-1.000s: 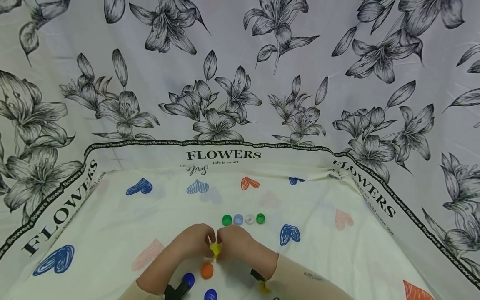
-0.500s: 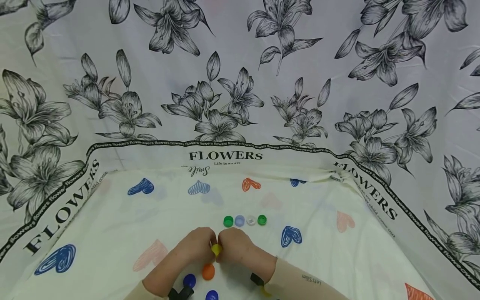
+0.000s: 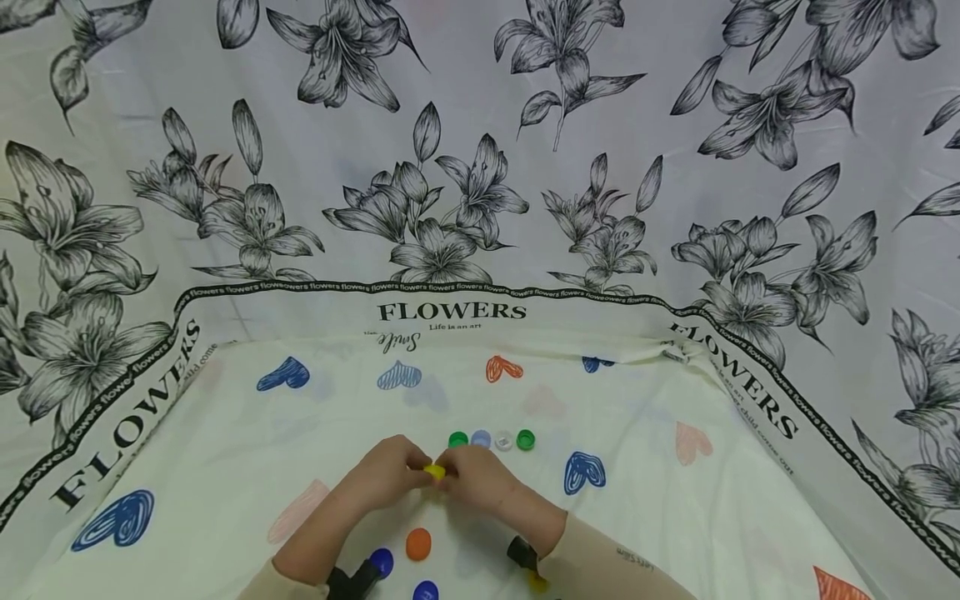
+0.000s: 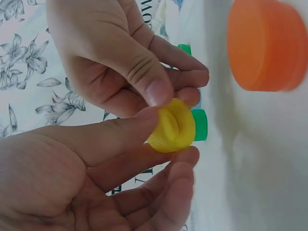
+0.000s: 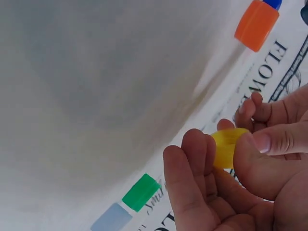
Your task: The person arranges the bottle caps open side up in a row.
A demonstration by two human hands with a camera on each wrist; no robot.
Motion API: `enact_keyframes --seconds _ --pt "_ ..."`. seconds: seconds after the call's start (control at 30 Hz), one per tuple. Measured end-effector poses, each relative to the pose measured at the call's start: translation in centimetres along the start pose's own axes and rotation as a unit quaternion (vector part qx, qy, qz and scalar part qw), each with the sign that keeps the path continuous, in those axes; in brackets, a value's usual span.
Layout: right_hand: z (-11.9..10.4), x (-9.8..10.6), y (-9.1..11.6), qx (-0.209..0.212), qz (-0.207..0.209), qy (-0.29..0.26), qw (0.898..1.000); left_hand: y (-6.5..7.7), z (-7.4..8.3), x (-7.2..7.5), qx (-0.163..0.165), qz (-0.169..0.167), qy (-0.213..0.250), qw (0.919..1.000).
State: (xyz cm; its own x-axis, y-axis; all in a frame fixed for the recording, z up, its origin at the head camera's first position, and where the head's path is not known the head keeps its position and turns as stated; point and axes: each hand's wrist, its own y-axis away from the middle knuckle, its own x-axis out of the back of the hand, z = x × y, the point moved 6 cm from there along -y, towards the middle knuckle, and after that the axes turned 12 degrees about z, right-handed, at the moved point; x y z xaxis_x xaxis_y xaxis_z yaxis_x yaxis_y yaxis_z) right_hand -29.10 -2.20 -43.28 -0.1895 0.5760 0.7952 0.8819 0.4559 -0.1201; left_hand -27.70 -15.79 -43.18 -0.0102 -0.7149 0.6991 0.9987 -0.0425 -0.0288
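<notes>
Between both hands, a ridged yellow bottle cap is held up off the cloth, its hollow side showing in the left wrist view. The left hand pinches it between thumb and fingers from one side. From the other side, the right hand grips the same cap with its thumb and fingertips. Just beyond the hands a row of caps lies on the cloth: a green cap, a pale blue cap, a clear cap and another green cap. An orange cap lies nearer the body.
One blue cap lies beside the left wrist's black camera mount; another blue cap is at the bottom edge. Something yellow shows by the right wrist. The white cloth with printed hearts meets a flower-printed curtain behind.
Both hands have moved slightly forward with the yellow cap, towards the row of caps, and the cap has turned between the fingers. The caps on the cloth stay in place.
</notes>
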Motion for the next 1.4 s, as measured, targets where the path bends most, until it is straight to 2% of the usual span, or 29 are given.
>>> enact_keyframes --seconds 0.23,0.33,0.47,0.63,0.87,1.13,1.4 --pt "-0.3 0.7 -0.7 0.028 0.037 -0.012 0.999 -0.4 -0.2 0.8 0.027 0.063 0.022 0.9974" --pt "-0.2 1.1 -1.2 0.018 0.055 -0.035 0.998 -0.6 -0.5 1.0 0.042 0.087 0.042 0.9945" --pt "-0.2 1.5 -1.7 0.000 0.068 -0.037 0.997 -1.0 -1.1 0.9 0.051 0.104 0.066 0.9910" --pt "0.0 1.2 -2.4 0.005 0.082 -0.003 0.997 -1.4 -2.0 0.4 0.057 0.106 0.107 0.9869" --pt "0.6 1.0 -3.6 -0.022 0.098 0.029 0.995 -1.7 -2.4 0.0 0.066 0.100 0.134 0.9838" --pt "1.2 0.2 -4.3 -0.082 0.072 0.041 0.993 -2.0 -3.0 -0.8 0.087 0.074 0.134 0.9843" --pt "0.9 -0.1 -4.2 -0.078 0.057 0.059 0.994 -2.0 -2.9 -0.9 0.091 0.070 0.144 0.9829"
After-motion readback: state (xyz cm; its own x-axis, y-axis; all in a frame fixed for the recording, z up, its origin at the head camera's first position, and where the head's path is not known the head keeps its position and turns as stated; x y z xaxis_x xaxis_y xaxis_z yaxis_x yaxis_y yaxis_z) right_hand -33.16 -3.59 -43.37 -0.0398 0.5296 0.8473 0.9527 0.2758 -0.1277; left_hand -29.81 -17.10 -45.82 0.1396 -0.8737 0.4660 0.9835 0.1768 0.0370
